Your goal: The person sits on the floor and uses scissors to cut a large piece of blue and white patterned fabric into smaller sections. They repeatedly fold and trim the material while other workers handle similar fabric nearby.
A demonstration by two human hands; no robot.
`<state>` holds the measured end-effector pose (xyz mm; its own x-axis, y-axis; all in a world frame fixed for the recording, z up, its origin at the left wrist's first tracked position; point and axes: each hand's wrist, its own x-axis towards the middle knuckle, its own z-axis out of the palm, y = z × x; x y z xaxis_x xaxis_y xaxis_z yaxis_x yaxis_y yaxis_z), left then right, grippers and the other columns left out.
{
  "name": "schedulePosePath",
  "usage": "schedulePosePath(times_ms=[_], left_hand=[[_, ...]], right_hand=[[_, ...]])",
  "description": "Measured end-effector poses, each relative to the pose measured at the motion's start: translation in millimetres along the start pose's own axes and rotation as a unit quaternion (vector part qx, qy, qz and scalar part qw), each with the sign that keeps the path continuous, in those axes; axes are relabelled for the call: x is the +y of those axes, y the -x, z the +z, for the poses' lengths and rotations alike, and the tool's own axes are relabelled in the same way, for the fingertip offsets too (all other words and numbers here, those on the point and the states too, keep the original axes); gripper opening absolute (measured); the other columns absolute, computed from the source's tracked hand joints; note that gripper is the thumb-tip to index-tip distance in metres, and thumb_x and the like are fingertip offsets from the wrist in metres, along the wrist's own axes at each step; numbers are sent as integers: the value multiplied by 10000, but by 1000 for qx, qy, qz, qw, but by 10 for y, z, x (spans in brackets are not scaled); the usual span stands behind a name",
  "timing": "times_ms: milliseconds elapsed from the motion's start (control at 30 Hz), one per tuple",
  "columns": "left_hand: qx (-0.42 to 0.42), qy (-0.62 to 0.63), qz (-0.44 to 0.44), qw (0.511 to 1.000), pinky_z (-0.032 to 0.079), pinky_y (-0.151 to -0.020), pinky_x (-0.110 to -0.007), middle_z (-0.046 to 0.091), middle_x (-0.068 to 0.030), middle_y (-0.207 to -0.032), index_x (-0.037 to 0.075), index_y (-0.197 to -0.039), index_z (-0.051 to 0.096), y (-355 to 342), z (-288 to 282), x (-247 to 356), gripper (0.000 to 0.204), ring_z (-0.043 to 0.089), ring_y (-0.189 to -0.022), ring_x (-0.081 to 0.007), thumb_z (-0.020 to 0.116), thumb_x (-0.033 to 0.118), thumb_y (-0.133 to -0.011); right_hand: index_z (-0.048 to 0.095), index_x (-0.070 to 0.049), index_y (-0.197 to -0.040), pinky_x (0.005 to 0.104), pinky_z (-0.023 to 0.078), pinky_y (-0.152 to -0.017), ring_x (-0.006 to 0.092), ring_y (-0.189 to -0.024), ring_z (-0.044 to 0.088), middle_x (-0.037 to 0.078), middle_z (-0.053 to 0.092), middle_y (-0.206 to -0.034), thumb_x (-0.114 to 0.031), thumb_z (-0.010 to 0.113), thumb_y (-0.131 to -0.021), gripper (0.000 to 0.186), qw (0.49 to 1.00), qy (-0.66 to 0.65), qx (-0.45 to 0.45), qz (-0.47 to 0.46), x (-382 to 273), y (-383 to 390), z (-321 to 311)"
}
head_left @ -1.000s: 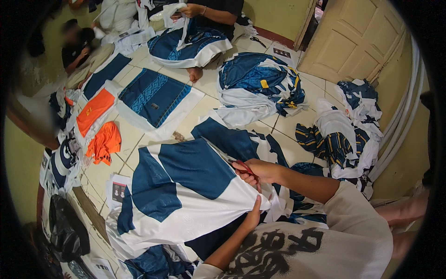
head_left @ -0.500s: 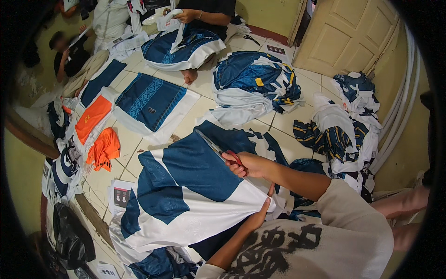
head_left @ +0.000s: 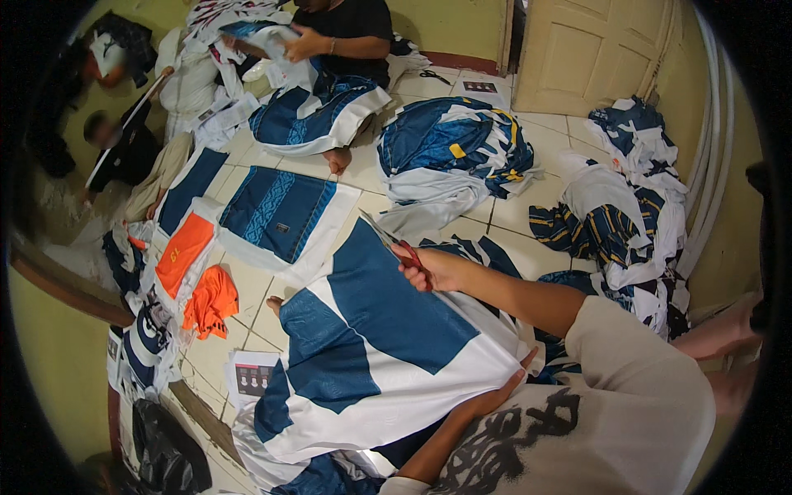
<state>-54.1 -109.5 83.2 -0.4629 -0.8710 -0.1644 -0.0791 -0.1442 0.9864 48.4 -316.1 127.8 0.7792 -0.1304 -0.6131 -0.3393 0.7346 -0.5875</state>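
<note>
My right hand (head_left: 431, 271) is closed on red-handled scissors (head_left: 379, 231), whose blades point up-left at the upper edge of a large teal-and-white fabric piece (head_left: 388, 305). My left hand (head_left: 507, 383) grips the white edge of this fabric at the lower right, below my right forearm. The fabric drapes toward me and hides part of a bare foot (head_left: 275, 303) at its left. Darker teal cut pieces (head_left: 487, 252) lie just behind it.
A co-worker (head_left: 346, 41) handles cloth at the back; another (head_left: 124, 144) holds a long pale strip. Garment piles (head_left: 454, 144) (head_left: 610, 223), orange pieces (head_left: 186, 252), a printed sheet (head_left: 252, 375), a black bag (head_left: 169, 445), a door (head_left: 590, 54) and hanging pipes (head_left: 709, 165) surround me.
My right hand with the scissors has moved up-left along the fabric, and my left hand has shifted right. The co-worker at left has raised the strip; the view has shifted slightly.
</note>
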Motion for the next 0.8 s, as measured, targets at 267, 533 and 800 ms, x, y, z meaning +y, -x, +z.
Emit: schedulePosePath(times_ms=[267,533,800], left_hand=[[-53,-65,-11,996,108,-1193,-382,161,-113,-1600,273,-1550,156,-53,107,-113,553,166,-1458,-327,179,488,-1041],[-94,-29,-27,995,133,-1183,-346,204,-114,-1587,266,-1547,179,-136,194,-397,544,221,-1438,-307,203,475,-1044],[-67,425,53,901,179,-1180,-353,251,-119,-1562,69,-1525,201,-65,35,-438,609,272,-1411,-262,205,450,-1051]], right_hand=[[489,-120,-853,176,307,-451,29,-507,373,-79,401,-628,-541,662,-871,455,999,3,-18,-45,-322,-180,-95],[465,-141,-796,207,337,-481,50,-520,410,-76,405,-607,-552,618,-897,450,994,-1,3,-110,-604,-438,-185],[570,-22,-970,283,514,-698,152,-736,634,82,660,-834,-112,535,-972,97,916,337,-208,-64,356,385,-116]])
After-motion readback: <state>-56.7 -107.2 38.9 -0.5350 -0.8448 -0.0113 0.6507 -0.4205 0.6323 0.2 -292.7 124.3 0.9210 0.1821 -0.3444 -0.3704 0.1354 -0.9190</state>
